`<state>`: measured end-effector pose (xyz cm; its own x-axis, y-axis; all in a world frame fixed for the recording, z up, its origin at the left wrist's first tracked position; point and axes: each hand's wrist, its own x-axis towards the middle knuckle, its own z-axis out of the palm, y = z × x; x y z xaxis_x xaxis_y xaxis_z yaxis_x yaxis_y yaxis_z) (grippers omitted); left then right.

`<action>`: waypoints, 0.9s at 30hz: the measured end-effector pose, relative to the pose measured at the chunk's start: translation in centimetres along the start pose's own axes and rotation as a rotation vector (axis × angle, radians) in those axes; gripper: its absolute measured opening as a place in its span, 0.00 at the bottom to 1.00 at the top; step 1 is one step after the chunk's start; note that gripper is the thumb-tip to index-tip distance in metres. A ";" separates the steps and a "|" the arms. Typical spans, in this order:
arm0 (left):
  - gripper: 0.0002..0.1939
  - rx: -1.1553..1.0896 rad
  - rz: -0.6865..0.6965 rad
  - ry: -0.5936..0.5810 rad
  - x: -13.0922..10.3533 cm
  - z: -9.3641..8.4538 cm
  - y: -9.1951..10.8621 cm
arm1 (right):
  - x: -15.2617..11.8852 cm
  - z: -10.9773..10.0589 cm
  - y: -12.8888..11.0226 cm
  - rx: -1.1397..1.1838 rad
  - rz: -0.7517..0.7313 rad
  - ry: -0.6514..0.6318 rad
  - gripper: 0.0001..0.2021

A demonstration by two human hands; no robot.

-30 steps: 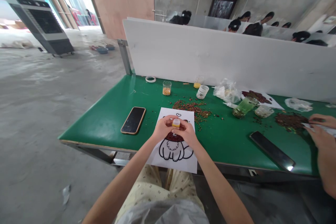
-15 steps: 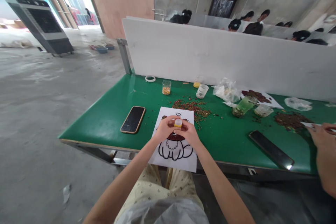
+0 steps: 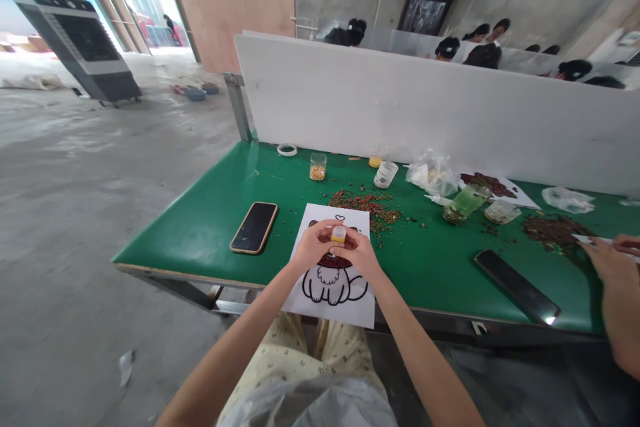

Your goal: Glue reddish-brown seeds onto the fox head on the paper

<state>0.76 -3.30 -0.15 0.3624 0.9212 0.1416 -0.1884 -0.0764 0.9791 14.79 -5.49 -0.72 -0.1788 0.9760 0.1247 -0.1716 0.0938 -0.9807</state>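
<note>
Fingers [image 3: 324,224] of left hand [image 3: 311,248] and right hand [image 3: 359,252] hug yellow-banded container [image 3: 339,235] over drawing [image 3: 327,290]: lower head dark-red filled, body bare!

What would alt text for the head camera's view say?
A person's left hand and right hand hold a small white-and-yellow object over a paper sheet showing a cartoon animal on a green table. A phone lies left of the sheet; reddish and green grains are scattered beyond it.
</note>
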 end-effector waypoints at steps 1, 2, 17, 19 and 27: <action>0.23 0.008 -0.001 -0.002 -0.1 -0.1 -0.1 | 0.0 0.0 0.1 0.003 0.001 -0.004 0.24; 0.23 0.013 -0.003 -0.004 -0.2 -0.1 -0.1 | -0.1 0.1 0.2 0.006 0.004 -0.005 0.24; 0.24 -0.011 0.030 -0.036 0.7 0.7 1.0 | 0.0 -0.3 -2.0 -0.033 -0.021 -0.020 0.22; 0.25 -0.003 0.042 -0.052 0.6 0.9 1.5 | -0.2 -0.8 -2.6 -0.039 -0.037 -0.048 0.24; 0.22 0.361 0.263 -0.118 -0.6 1.5 4.9 | -2.4 -4.1 -4.6 -0.242 0.008 0.302 0.27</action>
<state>1.00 -4.85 4.75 0.4503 0.8044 0.3874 0.0342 -0.4491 0.8928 19.95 -7.47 2.88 0.1208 0.9874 0.1022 0.0689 0.0943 -0.9932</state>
